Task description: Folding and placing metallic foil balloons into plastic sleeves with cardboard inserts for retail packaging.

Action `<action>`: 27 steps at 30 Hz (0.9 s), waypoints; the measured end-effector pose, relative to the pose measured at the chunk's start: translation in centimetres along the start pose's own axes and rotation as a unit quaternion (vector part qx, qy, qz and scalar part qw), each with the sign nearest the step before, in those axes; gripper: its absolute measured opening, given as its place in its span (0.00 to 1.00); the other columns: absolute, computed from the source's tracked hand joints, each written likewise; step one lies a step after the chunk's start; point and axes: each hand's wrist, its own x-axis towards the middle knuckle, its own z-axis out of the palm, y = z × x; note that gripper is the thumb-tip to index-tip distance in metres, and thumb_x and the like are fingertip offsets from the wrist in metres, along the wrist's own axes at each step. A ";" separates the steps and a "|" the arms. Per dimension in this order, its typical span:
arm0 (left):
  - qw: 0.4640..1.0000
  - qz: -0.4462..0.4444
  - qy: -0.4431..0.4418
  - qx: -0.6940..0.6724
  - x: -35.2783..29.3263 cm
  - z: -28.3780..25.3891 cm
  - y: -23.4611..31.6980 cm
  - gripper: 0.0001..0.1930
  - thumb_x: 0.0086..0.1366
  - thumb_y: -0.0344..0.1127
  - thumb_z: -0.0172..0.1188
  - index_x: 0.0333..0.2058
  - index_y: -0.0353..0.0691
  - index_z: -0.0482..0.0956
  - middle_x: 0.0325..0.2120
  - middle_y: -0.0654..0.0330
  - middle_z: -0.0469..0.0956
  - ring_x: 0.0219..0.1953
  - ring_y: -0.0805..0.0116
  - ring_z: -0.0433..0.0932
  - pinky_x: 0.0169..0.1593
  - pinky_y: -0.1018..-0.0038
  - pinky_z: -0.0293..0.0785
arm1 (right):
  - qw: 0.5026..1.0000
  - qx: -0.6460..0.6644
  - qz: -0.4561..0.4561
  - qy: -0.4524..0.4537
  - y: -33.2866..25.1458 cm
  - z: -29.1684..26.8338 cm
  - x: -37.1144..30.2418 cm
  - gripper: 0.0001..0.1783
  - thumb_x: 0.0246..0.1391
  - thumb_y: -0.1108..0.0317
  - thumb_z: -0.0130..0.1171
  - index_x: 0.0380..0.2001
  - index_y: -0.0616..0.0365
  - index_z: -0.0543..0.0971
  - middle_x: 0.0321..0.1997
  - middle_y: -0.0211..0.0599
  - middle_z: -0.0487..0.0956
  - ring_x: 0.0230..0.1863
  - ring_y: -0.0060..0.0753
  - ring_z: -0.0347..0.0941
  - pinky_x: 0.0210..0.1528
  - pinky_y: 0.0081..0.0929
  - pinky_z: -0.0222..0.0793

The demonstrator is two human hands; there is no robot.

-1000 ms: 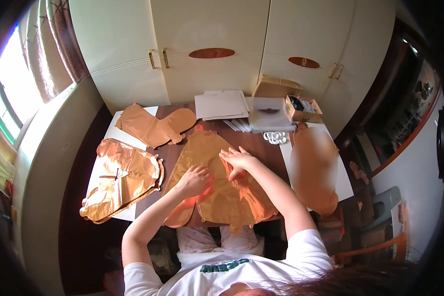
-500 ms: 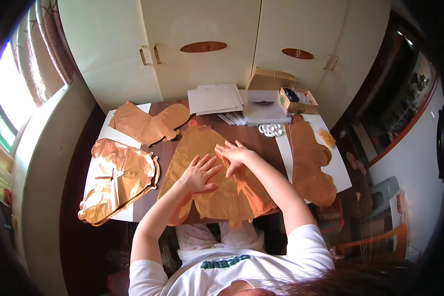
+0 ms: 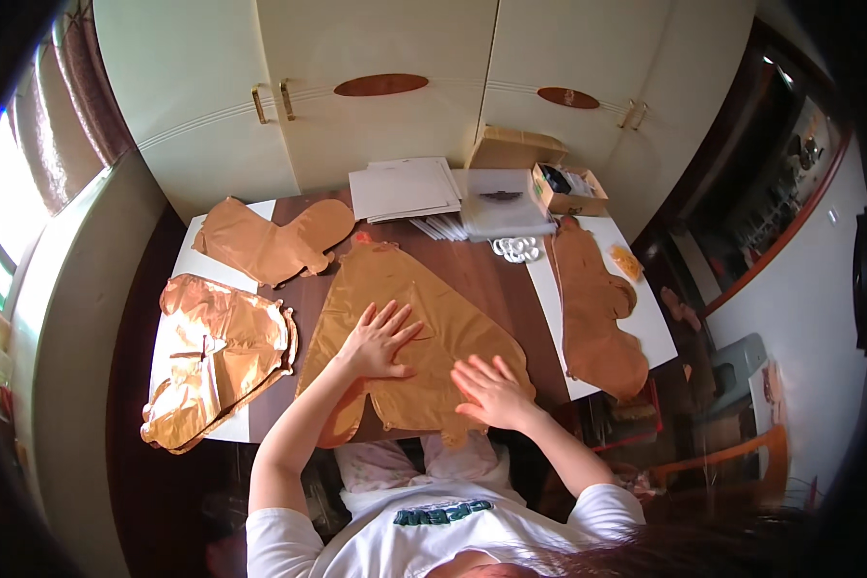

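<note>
A flat, deflated foil balloon, golden brown and roughly triangular, lies spread in front of me. My left hand rests on its middle, palm down and fingers spread. Lower and to the right, my right hand is over the foil near its right edge, its fingers stretched out. I cannot tell whether the right palm touches the foil. Neither hand grips anything. At the left lie shiny, creased foil balloons, and behind them another flat piece of brown foil. More brown foil with a wavy outline lies at the right.
White sheets are stacked at the back of the dark table. Beside them are a clear plastic bag, white coiled pieces, an open cardboard box and a small yellow packet. Cream cabinets stand behind.
My right hand has moved down and to the right across the balloon, whose right part now looks flatter. The left hand stays on the middle. The whole view has shifted slightly.
</note>
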 end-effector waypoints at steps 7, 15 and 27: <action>1.000 0.006 0.001 0.002 -0.2 -0.1 -0.1 0.49 0.45 0.72 0.52 0.62 0.52 0.57 0.63 0.50 0.53 0.66 0.48 0.48 0.64 0.48 0.42 | 0.969 0.024 0.192 0.156 1.8 -2.0 -4.4 0.33 0.39 0.53 0.67 0.47 0.58 0.70 0.51 0.40 0.70 0.53 0.43 0.64 0.51 0.43 0.62; 1.000 0.015 0.010 0.003 0.1 0.3 0.0 0.52 0.42 0.76 0.51 0.63 0.53 0.54 0.63 0.50 0.53 0.65 0.48 0.48 0.64 0.48 0.41 | 0.931 0.108 0.315 0.149 2.5 -1.3 -2.3 0.36 0.33 0.51 0.71 0.44 0.55 0.67 0.40 0.45 0.75 0.43 0.50 0.71 0.43 0.42 0.67; 1.000 0.009 0.006 0.007 -0.1 0.1 -0.2 0.53 0.41 0.76 0.52 0.63 0.53 0.54 0.63 0.51 0.54 0.66 0.49 0.47 0.65 0.49 0.40 | 0.888 0.285 0.323 0.163 -3.2 -2.3 -3.7 0.13 0.45 0.62 0.64 0.27 0.62 0.76 0.23 0.41 0.77 0.25 0.39 0.76 0.28 0.31 0.71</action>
